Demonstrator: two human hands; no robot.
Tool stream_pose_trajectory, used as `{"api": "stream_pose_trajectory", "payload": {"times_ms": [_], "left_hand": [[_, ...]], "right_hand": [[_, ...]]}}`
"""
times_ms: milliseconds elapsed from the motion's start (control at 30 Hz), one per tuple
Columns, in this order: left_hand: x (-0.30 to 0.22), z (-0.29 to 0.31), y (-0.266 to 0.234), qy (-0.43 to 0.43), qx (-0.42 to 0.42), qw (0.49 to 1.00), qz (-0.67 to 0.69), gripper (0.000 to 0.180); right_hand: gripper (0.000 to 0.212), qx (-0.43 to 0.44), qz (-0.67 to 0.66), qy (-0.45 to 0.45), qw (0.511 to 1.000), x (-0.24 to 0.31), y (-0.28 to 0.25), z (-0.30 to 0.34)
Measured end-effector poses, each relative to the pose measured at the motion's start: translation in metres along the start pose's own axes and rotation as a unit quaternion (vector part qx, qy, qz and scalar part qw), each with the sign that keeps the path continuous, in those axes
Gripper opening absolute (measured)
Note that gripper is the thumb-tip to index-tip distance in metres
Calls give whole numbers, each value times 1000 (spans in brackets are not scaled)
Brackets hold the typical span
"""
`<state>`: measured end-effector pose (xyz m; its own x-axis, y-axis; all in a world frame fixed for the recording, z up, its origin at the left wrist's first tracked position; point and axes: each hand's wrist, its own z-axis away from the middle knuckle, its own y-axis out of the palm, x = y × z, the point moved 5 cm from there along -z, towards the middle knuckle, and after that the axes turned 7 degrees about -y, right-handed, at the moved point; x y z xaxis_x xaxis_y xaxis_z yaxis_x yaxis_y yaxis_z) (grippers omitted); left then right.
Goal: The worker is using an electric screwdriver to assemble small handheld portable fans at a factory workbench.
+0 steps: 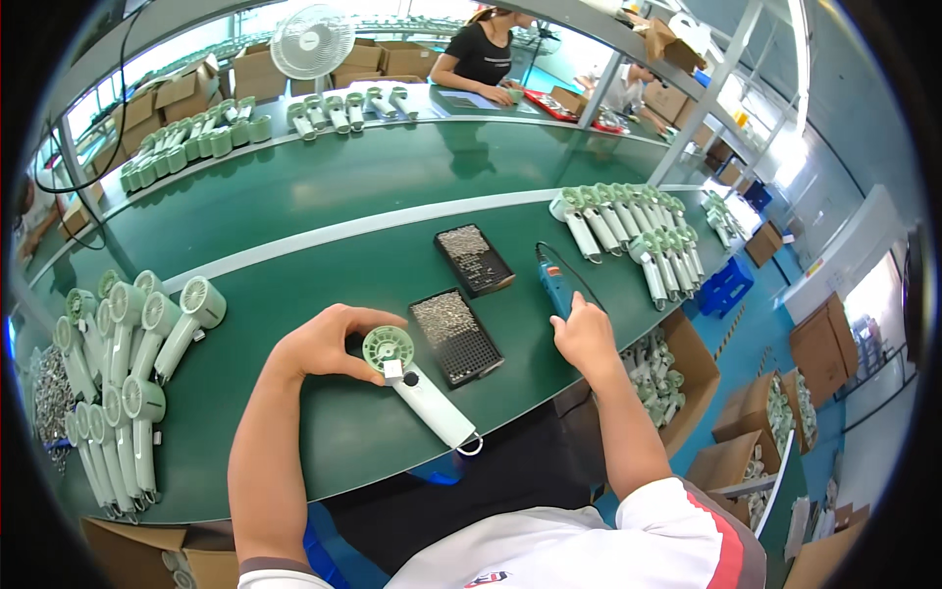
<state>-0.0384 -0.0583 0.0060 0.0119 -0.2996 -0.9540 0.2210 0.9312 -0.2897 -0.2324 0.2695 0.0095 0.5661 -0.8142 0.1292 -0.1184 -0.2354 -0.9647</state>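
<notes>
A light green and white handheld fan (435,410) lies slantwise on the green bench, its round head at the upper left and a wire loop at the handle's lower end. My left hand (319,342) is closed round the side of that head, thumb below and fingers above. In my right hand (587,339) is a blue electric screwdriver (554,285) with a dark cord; its tip is hard to make out. Between the hands sits a black tray (475,357), partly covered with small metal screws. A second black tray (490,288) with similar screws stands just beyond.
Handheld fans (126,339) are piled at the left, beside loose metal parts (47,398). More fans (628,221) stand in rows at the right. Past a pale rail (392,218) runs a green belt (363,172); a co-worker (481,54) sits beyond. Cardboard boxes (692,378) stand right of the bench.
</notes>
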Motion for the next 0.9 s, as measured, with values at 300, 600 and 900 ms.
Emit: {"api": "stream_pose_trajectory", "payload": {"times_ms": [300,600,900], "left_hand": [[4,3,7,18,-35,999,31,73],[1,-2,0,3,-111,985,135,54],[-8,1,7,-43,-223,966,124,53]], "right_hand": [[66,-53,95,-29,994,12,11,15],[52,-56,-263,-280,922,110,-70,68],[53,-45,-318,-295,900,139,-49,61]]}}
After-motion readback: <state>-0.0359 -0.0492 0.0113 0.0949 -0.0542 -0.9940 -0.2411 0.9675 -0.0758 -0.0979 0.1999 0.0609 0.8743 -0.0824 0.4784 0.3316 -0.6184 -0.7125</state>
